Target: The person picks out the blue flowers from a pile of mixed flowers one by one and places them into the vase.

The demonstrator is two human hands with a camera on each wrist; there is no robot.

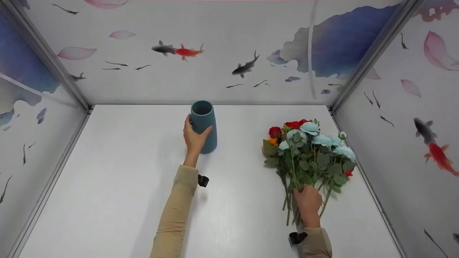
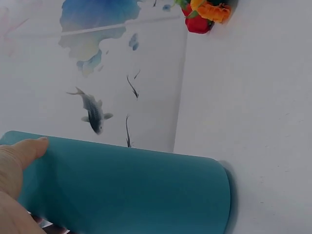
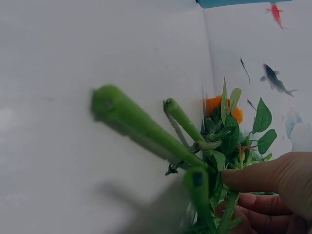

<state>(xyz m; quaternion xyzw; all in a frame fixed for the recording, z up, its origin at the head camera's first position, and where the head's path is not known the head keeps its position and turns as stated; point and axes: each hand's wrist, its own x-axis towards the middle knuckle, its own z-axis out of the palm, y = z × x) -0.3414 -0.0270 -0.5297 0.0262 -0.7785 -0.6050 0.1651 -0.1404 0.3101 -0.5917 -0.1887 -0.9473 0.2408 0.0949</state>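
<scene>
A tall teal vase [image 1: 209, 138] stands upright near the back middle of the table, its round mouth facing up. My left hand [image 1: 195, 138] grips it from the left side, thumb across the front; the left wrist view shows the thumb [image 2: 34, 148] against the smooth vase wall [image 2: 136, 187]. At the right lies a bunch of artificial flowers [image 1: 304, 157] with pale blue, red and orange blooms and green leaves. My right hand [image 1: 309, 202] holds stems of the bunch below the leaves. In the right wrist view, cut stem ends [image 3: 141, 126] point out past the right hand [image 3: 273, 195].
The white table [image 1: 107, 186] is closed in by a back wall [image 1: 215, 82] and side walls printed with fish and petals. Grey metal strips [image 1: 373, 200] run along the table's sides. The flower heads lie close to the right wall.
</scene>
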